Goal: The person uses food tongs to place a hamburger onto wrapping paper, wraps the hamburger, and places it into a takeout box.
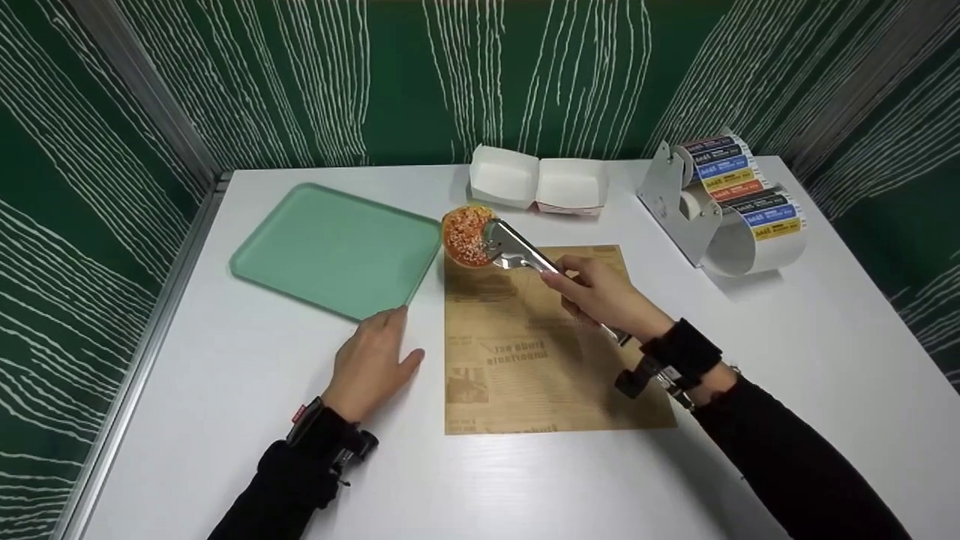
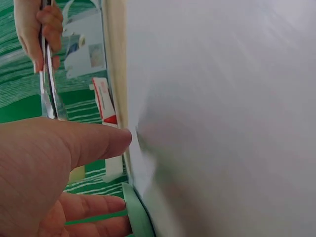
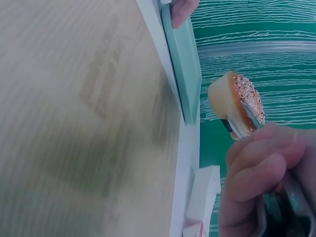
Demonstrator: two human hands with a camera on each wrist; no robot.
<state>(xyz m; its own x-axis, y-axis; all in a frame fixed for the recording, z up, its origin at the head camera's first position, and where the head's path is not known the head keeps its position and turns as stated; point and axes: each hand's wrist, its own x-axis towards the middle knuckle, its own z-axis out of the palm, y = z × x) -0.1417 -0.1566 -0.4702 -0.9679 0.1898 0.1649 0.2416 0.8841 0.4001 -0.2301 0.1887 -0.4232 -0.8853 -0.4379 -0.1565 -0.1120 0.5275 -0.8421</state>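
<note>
My right hand (image 1: 604, 294) grips a pair of metal tongs (image 1: 525, 251), its fingers curled round the handle. Between the tong ends is a round bun (image 1: 466, 238) with an orange-brown top covered in pale specks; its paler side (image 3: 219, 96) shows in the right wrist view. The bun is held up off the table, over the far left corner of a brown printed paper sheet (image 1: 510, 382). My left hand (image 1: 373, 361) is at the near corner of a green tray (image 1: 337, 251). Its fingertips touch the tray's rim, and the thumb points away from it.
Behind the paper, a white open paper box (image 1: 571, 184) stands with its lid (image 1: 504, 176) folded back. At the right rear is a metal dispenser (image 1: 679, 217) with rolls of colourful labels (image 1: 757, 206). Green walls with white streaks enclose the white table (image 1: 540, 487).
</note>
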